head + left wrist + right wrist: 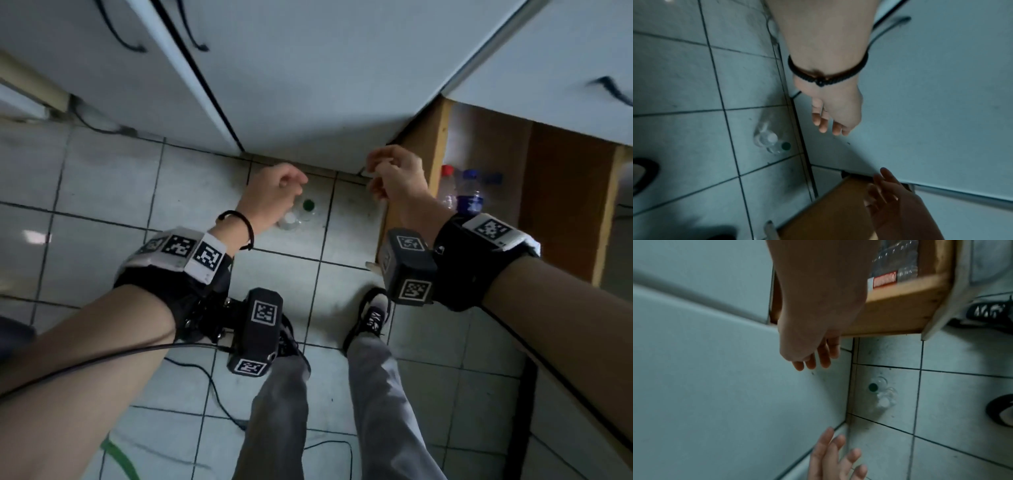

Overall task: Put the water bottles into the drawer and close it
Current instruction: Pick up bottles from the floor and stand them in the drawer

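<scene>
Two clear water bottles stand side by side on the tiled floor at the foot of the cabinet, one with a green cap (308, 205) (786, 146) (873, 387), one with a white cap (290, 218) (772, 137) (884, 402). My left hand (278, 190) (830, 125) hangs above them, fingers loosely curled, holding nothing. My right hand (390, 174) (815, 361) is empty too, in front of the left wall of the open wooden drawer (412, 161) (898, 309). Inside the drawer stand a red-capped bottle (447, 188) and a blue-labelled bottle (471, 197).
White cabinet fronts (308, 78) with black handles (611, 89) rise behind the bottles. My legs and black shoes (371, 315) stand on the tiles below the drawer's front corner. Black cables (212, 387) trail over the floor near my feet.
</scene>
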Demonstrator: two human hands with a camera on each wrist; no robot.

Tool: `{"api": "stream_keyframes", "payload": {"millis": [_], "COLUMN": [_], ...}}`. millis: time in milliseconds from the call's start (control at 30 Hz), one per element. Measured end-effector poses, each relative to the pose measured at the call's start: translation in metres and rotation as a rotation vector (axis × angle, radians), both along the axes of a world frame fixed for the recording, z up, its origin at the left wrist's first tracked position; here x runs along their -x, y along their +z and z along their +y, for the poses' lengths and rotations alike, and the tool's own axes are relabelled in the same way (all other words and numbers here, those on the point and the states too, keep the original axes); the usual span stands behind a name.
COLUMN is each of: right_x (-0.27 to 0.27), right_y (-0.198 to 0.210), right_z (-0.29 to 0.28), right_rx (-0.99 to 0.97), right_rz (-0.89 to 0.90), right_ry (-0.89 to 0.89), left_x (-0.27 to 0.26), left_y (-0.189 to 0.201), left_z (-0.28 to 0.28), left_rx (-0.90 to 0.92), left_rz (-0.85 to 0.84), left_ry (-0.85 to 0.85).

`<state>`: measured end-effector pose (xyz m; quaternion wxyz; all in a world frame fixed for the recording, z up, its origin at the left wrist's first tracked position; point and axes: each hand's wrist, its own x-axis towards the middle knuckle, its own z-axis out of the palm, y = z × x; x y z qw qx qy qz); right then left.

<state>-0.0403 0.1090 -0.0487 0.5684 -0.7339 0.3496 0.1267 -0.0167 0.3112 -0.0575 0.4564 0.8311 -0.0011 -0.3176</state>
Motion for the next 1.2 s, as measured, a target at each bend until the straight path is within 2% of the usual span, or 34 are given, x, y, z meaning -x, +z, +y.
{"api": "stream_keyframes", "payload": {"millis": [200,367,467,600,733,800,867,1000,1200], "right_x": [0.018,0.029,0.025,0.01,-0.005,-0.006,-0.007,-0.011,-0.018], "right_y": [-0.066,-0.131,-0.173,-0.22,-0.253,-0.264,-0.275,-0.296,-0.312], "right_z": [0.06,0.066,0.067,0.072,0.074,0.072,0.069,0.067,0.069], "right_rx": [-0.082,-0.007,0.023,-0.016,0.022,0.107,0.152,0.107,0.153], "right_rz": [0.288,0.416,0.41,0.345,0.312,0.3,0.288,0.309,0.235], "right_ry": [0.37,0.41,0.361,0.275,0.37,0.495,0.549,0.541,0.491], "left_x": [0.021,0.034,0.027,0.018,0.017,0.018,0.019,0.019,0.013], "left_y": [-0.058,-0.122,-0.165,-0.219,-0.26,-0.275,-0.287,-0.304,-0.311], "left_z": [0.072,0.077,0.071,0.052,0.035,0.03,0.027,0.021,0.015], "left_rx": [-0.198,-0.183,-0.169,-0.163,-0.181,-0.201,-0.209,-0.235,-0.304], "left_rz": [0.048,0.043,0.03,-0.008,-0.05,-0.059,-0.057,-0.08,-0.184], "left_ry": [0.036,0.008,-0.007,-0.123,-0.226,-0.273,-0.28,-0.25,-0.215]}}
